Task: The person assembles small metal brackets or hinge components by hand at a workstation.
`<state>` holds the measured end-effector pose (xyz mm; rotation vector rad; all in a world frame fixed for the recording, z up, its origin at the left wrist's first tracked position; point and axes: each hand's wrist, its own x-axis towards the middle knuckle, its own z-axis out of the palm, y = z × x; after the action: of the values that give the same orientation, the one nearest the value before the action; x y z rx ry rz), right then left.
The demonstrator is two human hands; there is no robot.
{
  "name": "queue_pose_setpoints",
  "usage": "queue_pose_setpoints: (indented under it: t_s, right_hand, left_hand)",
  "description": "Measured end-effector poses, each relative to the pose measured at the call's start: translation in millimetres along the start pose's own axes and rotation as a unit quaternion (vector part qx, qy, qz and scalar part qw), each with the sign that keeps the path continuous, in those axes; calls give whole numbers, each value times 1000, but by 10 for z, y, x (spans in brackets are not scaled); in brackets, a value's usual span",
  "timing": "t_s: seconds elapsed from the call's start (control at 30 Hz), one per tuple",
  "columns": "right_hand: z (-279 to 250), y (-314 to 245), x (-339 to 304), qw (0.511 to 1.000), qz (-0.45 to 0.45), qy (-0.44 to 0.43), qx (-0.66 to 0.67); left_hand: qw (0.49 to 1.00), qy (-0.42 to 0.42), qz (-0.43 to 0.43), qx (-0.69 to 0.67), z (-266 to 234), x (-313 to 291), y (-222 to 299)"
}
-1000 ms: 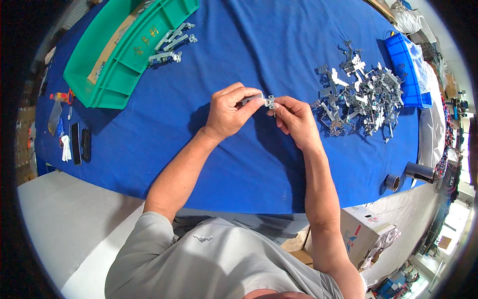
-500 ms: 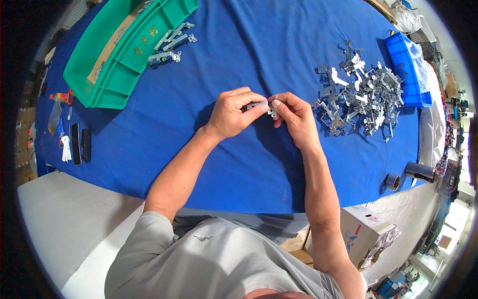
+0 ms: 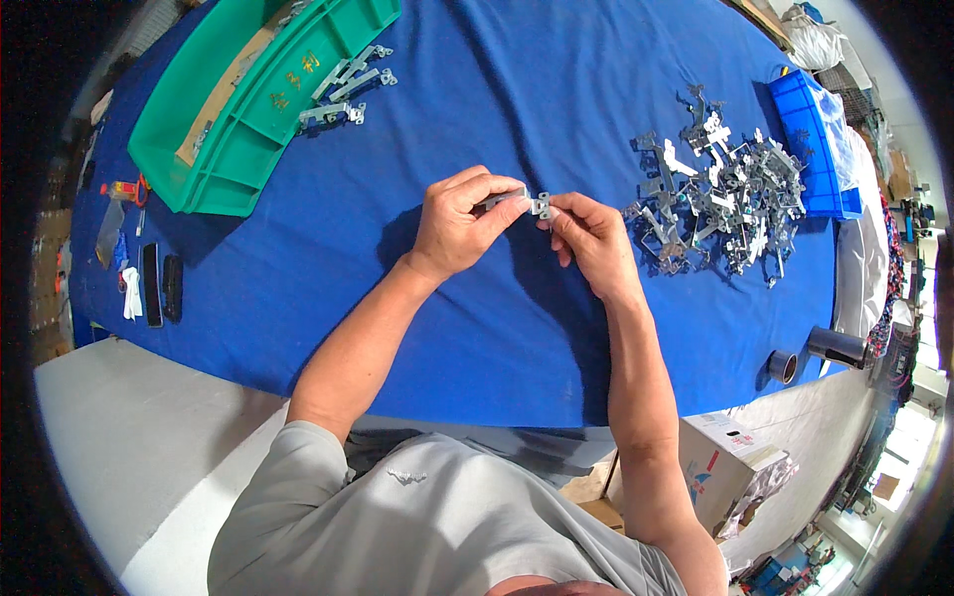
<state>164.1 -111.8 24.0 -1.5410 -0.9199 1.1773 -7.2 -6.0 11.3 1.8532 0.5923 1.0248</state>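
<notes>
Above the blue cloth at the middle, a small silvery metal bracket (image 3: 540, 206) spans between my two hands. Its flat end plate with holes shows; the rest is covered by fingers. My left hand (image 3: 465, 219) is closed, pinching the bracket's longer part between thumb and fingers. The thumb and forefinger of my right hand (image 3: 593, 236) close on the plate's right edge. A tangled pile of similar metal brackets (image 3: 725, 199) lies to the right. Several more brackets (image 3: 343, 87) lie at the upper left, beside a green plastic bin (image 3: 234, 164).
A blue plastic crate (image 3: 817, 149) stands behind the pile at the right. Two dark cylinders, one a short ring (image 3: 782, 366), sit near the right front edge. At the far left lie black strips (image 3: 151, 286) and a white object (image 3: 131, 294). A carton (image 3: 730, 462) stands below the table.
The bracket has turned so its holed plate faces up between my hands. My right fingers have shifted slightly right and now grip the plate's edge.
</notes>
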Motion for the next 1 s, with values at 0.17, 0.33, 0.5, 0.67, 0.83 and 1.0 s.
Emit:
queue_pose_setpoints:
  t_s: [0.17, 0.33, 0.5, 0.67, 0.83, 1.0]
  right_hand:
    - [-13, 10, 10, 1000, -18, 2, 11]
    - [-38, 11, 11, 999, -22, 4, -27]
    - [-13, -16, 6, 999, -14, -4, -38]
    - [-13, 35, 16, 999, -29, -1, -40]
    - [-28, 52, 25, 999, -46, 15, 21]
    - [24, 5, 36, 995, -34, -5, 93]
  left_hand:
    - [999, -14, -34, -18, -26, 22, 11]
    - [1000, -18, -20, -10, -12, 9, -1]
    - [999, 1, -37, -22, -12, 9, -5]
    - [997, -50, -41, -28, -18, 19, -6]
    - [997, -57, -42, -10, -2, 16, 15]
    - [997, -69, -30, -1, -3, -6, -14]
